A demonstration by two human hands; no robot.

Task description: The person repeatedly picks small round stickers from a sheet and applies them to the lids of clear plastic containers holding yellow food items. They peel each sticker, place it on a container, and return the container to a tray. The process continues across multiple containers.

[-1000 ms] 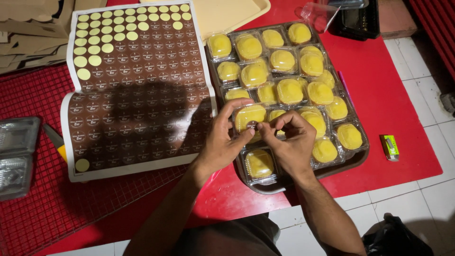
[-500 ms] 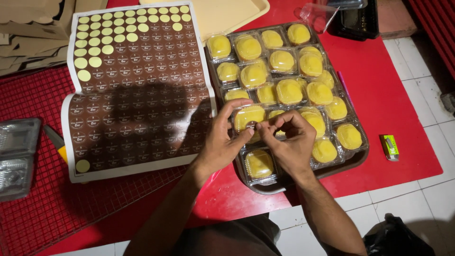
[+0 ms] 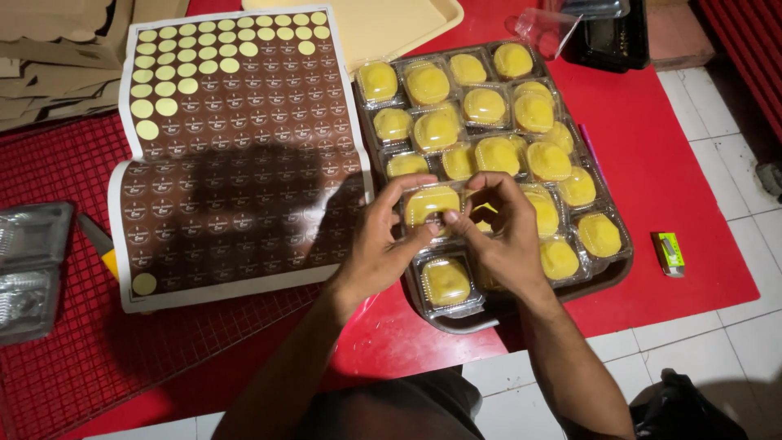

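Pastry box (image 3: pixel 430 204) between both hands (image 3: pixel 444 232)

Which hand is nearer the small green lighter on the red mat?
Right. The right hand is over the tray, apart from the small green lighter; the left hand is farther, beside the sticker sheet.

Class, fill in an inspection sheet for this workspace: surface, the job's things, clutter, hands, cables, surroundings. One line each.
Surface: red mat on a white tiled floor.
Job's things: dark tray packed with yellow cakes in clear boxes; one box held over it; sticker sheet at left, partly peeled.
Clutter: green lighter, beige tray, black container, cardboard, red wire rack, clear packs.
Hands: left hand and right hand both pinch the box with their fingers.
Cables: nothing seen.
Surroundings: dark bag at lower right.
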